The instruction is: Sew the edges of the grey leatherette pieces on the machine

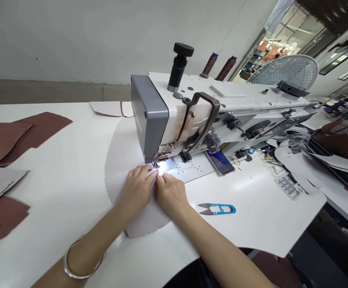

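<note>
A large pale sheet of leather-like material [122,168] lies on the white table under both hands, its edge running in beneath the presser foot [158,162] of an industrial sewing machine [192,108]. My left hand [136,190] presses on the sheet just in front of the foot. Beside it, my right hand [170,196] holds the sheet with its fingertips close to the needle area. The needle itself is hidden by the foot and the glare of the machine's light. Thread snips with a blue handle [217,209] lie to the right of my right hand.
Stacked brown and grey cut pieces [11,136] lie at the table's left. A phone [220,162] rests beside the machine's needle plate. Purple thread cones [210,64] stand behind the machine, next to a round fan [284,72]. Pale offcuts [300,164] and brown material [338,140] fill the right side.
</note>
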Tool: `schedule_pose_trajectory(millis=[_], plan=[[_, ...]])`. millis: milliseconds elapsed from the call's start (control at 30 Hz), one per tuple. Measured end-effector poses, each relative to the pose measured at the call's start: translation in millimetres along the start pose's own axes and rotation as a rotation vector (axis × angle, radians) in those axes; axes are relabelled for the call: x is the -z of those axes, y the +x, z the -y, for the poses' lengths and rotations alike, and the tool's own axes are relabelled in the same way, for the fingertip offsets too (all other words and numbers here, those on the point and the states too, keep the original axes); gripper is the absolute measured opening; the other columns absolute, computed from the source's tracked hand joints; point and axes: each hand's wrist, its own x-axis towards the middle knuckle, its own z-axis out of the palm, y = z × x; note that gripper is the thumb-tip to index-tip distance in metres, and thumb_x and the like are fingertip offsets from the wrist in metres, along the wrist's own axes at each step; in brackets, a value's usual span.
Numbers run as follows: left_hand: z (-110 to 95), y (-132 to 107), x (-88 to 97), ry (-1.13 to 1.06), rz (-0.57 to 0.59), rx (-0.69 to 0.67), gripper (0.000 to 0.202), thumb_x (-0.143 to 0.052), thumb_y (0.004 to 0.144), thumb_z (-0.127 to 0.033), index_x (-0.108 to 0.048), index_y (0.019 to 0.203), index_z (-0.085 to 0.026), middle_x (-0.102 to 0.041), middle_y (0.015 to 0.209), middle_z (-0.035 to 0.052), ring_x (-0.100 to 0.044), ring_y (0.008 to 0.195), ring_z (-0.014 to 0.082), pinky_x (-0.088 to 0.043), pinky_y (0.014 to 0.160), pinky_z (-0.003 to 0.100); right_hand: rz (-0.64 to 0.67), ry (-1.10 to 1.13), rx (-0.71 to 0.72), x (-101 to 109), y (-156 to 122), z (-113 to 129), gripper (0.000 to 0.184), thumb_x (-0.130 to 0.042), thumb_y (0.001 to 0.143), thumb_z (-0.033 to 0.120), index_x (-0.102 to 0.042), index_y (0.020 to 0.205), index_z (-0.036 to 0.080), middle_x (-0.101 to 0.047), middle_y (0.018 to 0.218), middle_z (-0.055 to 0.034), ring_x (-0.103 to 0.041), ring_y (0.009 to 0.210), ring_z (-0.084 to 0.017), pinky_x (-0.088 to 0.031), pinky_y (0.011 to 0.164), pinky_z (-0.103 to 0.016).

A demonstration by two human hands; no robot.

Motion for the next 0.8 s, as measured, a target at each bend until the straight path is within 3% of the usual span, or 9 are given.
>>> schedule_pose_trajectory(millis=[533,800], plan=[[4.5,7.0,0.7,0.072,-0.008,-0.009,0.034,-0.037,0.087,-0.010,-0.062,0.109,-0.019,-0.059,0.115,0.0122,-0.049,0.106,0.0260,-0.042,0.087,0.042,0.116,0.008,-0.055,3.7,6.6,3.9,0.019,-0.037,0.088,0.009,-0.054,0.093,0.016,-0.054,0.076,-0.0058,-0.047,0.069,-0.017,-0.027,0.050,-0.025],[4.3,6.0,0.2,0.161,-0.031,-0.080,0.032,-0.040,0.085,-0.008,-0.061,0.108,-0.017,-0.058,0.115,0.0138,-0.049,0.104,0.0271,-0.042,0.088,0.041,0.136,0.024,-0.073,3.0,8.5,4.5,0.021,-0.036,0.088,0.008,-0.054,0.094,0.016,-0.054,0.077,-0.0058,-0.046,0.070,-0.017,-0.027,0.051,-0.026]])
